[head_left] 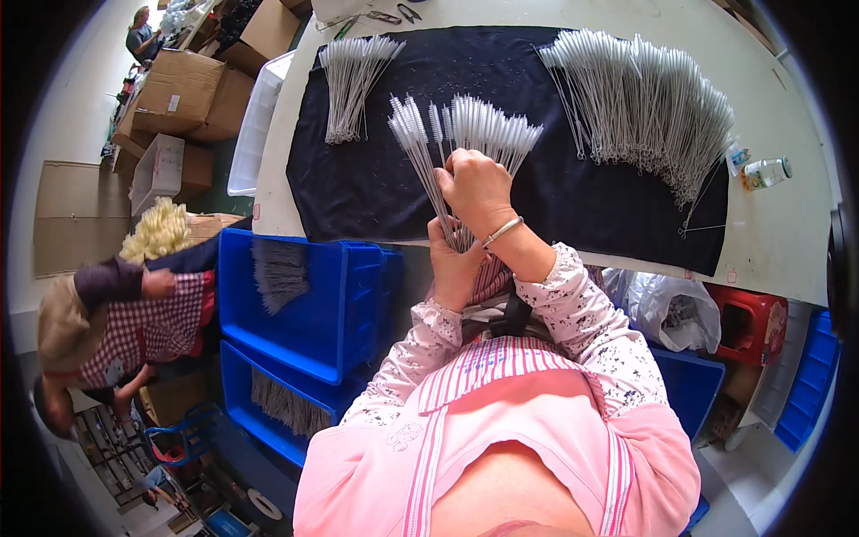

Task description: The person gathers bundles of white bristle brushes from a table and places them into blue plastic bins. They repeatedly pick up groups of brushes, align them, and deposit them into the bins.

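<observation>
A fanned bundle of thin cleaning brushes, with white bristles and wire handles, stands heads-away over the table's near edge. My left hand is closed round the lower ends of the wires. Above it, my right hand is closed on the wires just below the bristles; its fingertips are partly hidden. A few brushes on the bundle's left lean apart from the rest. On the dark cloth lie a small pile of like brushes at the left and a much larger pile at the right.
Blue crates with bunches of wire brushes stand at my left. A glass jar lies at the table's right; pliers lie at its far edge. A red stool is at right. A co-worker is at far left.
</observation>
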Tool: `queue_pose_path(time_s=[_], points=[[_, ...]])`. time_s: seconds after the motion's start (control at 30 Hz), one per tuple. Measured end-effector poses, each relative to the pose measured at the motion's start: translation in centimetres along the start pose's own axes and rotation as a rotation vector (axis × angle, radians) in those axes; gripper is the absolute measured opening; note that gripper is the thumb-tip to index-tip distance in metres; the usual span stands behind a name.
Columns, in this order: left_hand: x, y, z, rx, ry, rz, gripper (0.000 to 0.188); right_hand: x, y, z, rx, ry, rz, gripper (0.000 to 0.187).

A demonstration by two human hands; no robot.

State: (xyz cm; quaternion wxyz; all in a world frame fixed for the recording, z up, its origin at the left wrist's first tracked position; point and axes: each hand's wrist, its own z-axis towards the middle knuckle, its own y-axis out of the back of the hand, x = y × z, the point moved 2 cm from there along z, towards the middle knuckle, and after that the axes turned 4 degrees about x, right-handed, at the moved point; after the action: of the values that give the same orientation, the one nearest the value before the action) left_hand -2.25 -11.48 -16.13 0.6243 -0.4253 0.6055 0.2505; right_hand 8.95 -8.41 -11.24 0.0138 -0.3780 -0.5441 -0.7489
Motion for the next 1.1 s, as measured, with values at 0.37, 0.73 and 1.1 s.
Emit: queue_pose_path(time_s=[0.37,0.73,1.1], points=[[0.9,0.1,-0.1,-0.003,0.090,-0.109,0.045,-0.5,0.6,0.2,0.044,-0.100,0.238,0.023],[-0.3,-0.4,-0.7,-0.026,0.208,-0.079,0.045,-1.5,0.1,0.2,-0.039,-0.103,0.488,0.025],[0.1,0.5,-0.7,-0.023,0.095,0.129,0.046,-10.5,7.3,0.5,-0.868,-0.263,1.575,0.019]])
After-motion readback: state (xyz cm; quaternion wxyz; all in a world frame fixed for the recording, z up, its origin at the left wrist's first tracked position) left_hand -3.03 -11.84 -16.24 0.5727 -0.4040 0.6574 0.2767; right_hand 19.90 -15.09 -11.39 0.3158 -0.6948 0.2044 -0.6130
